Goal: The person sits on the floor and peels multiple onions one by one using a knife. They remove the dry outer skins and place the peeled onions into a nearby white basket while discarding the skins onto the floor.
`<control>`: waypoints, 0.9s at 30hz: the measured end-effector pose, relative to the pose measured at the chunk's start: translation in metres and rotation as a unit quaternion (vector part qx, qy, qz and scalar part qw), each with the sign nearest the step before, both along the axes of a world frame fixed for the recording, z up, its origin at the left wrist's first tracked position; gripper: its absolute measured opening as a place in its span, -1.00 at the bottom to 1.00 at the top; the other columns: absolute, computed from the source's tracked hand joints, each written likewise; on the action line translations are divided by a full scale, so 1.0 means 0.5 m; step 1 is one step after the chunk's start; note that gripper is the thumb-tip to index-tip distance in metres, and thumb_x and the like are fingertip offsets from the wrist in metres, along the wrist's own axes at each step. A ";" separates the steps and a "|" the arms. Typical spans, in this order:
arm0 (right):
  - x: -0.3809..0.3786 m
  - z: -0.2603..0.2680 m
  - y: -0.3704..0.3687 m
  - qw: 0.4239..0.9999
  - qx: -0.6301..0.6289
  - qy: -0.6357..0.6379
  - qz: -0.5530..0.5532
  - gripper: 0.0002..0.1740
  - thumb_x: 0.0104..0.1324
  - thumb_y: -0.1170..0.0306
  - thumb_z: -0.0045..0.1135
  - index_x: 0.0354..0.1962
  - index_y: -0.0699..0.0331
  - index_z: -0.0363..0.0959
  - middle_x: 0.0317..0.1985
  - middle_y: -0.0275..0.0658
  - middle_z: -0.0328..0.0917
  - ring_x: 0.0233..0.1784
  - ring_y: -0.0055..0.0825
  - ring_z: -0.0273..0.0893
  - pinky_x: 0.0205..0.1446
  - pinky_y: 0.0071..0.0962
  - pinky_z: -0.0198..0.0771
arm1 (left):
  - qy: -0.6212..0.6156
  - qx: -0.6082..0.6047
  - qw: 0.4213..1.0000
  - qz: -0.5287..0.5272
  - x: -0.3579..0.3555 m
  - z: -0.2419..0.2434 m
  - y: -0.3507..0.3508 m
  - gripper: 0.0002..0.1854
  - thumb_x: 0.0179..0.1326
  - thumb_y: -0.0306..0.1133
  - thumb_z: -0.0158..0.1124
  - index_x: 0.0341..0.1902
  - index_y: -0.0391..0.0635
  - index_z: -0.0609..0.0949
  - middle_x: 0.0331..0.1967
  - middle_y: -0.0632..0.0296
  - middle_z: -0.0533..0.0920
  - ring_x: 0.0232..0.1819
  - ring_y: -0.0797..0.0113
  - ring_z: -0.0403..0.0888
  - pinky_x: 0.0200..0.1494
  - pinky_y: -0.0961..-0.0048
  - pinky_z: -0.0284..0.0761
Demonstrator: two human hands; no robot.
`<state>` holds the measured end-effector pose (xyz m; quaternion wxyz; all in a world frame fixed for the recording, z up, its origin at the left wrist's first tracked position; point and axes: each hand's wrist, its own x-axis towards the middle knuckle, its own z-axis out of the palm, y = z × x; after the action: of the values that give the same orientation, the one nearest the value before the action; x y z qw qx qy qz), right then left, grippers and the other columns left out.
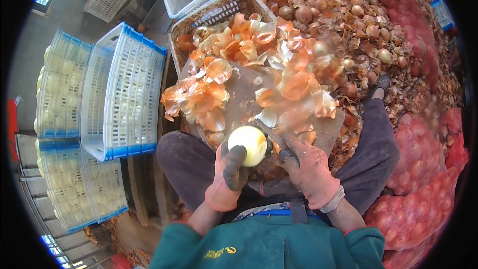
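My left hand (pixel 231 175), in a pink glove with dark fingertips, holds a peeled pale onion (pixel 247 145) with a brownish patch on its right side. My right hand (pixel 308 172), gloved alike, grips a knife (pixel 269 132) whose blade points up and left, close beside the onion; its handle is hidden in the fingers. In front of both hands lies a board (pixel 242 86) covered in many places by loose orange and white onion skins (pixel 295 78). More skins hang over the board's left edge.
A dirty white crate (pixel 175 45) stands beyond the board. Left are an upright blue-rimmed crate (pixel 136 93) and crates of peeled onions (pixel 61 89). Unpeeled onions (pixel 373 30) and skins are heaped at the right, with red mesh sacks (pixel 414 149) of onions around them.
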<state>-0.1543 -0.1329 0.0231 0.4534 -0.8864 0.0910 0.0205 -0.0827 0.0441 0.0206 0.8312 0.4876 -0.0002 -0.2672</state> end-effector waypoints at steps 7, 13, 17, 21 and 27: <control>-0.016 0.060 0.017 0.991 0.117 0.039 0.056 -0.42 0.31 0.30 0.15 0.26 0.24 0.31 -0.25 -0.03 0.58 -0.17 0.02 0.58 -0.09 -0.11 0.45 | 0.048 0.078 0.995 0.024 0.006 -0.016 0.018 -0.21 0.24 0.32 0.16 0.18 -0.22 0.47 -0.18 0.01 0.64 -0.25 0.12 0.68 -0.17 0.24 0.65; -0.030 0.037 0.027 0.997 0.029 0.018 0.070 -0.35 0.29 0.23 0.20 0.28 0.24 0.27 -0.23 0.01 0.51 -0.21 0.01 0.56 -0.16 -0.11 0.46 | 0.003 0.165 0.986 0.005 0.000 0.014 0.002 -0.14 0.22 0.39 0.11 0.17 -0.25 0.47 -0.20 0.06 0.64 -0.32 0.24 0.67 -0.28 0.38 0.61; -0.006 0.041 0.032 0.994 -0.021 0.061 0.086 -0.31 0.26 0.19 0.24 0.28 0.27 0.26 -0.19 0.00 0.52 -0.20 -0.03 0.58 -0.15 -0.15 0.49 | 0.000 0.168 0.986 -0.015 0.003 0.019 0.007 -0.16 0.21 0.37 0.13 0.16 -0.26 0.47 -0.22 0.11 0.64 -0.30 0.31 0.66 -0.26 0.41 0.61; 0.004 0.034 0.044 0.994 -0.085 0.051 0.054 -0.45 0.30 0.25 0.18 0.19 0.26 0.32 -0.18 0.00 0.51 -0.20 -0.01 0.56 -0.16 -0.10 0.47 | -0.024 0.185 0.982 0.011 0.002 0.002 0.007 -0.18 0.20 0.35 0.17 0.14 -0.25 0.49 -0.20 0.14 0.65 -0.28 0.36 0.65 -0.25 0.45 0.60; 0.008 0.017 0.051 0.991 -0.123 0.033 0.041 -0.49 0.30 0.26 0.18 0.16 0.27 0.35 -0.16 0.00 0.50 -0.20 -0.01 0.57 -0.16 -0.12 0.49 | -0.045 0.165 0.985 0.021 0.007 -0.012 0.015 -0.19 0.14 0.31 0.27 0.13 -0.25 0.50 -0.17 0.18 0.64 -0.22 0.40 0.64 -0.19 0.48 0.60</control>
<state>-0.1503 -0.1075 0.0315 0.3367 -0.9372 0.0711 0.0574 -0.0790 0.0515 0.0146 0.7438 0.6295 0.0169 -0.2240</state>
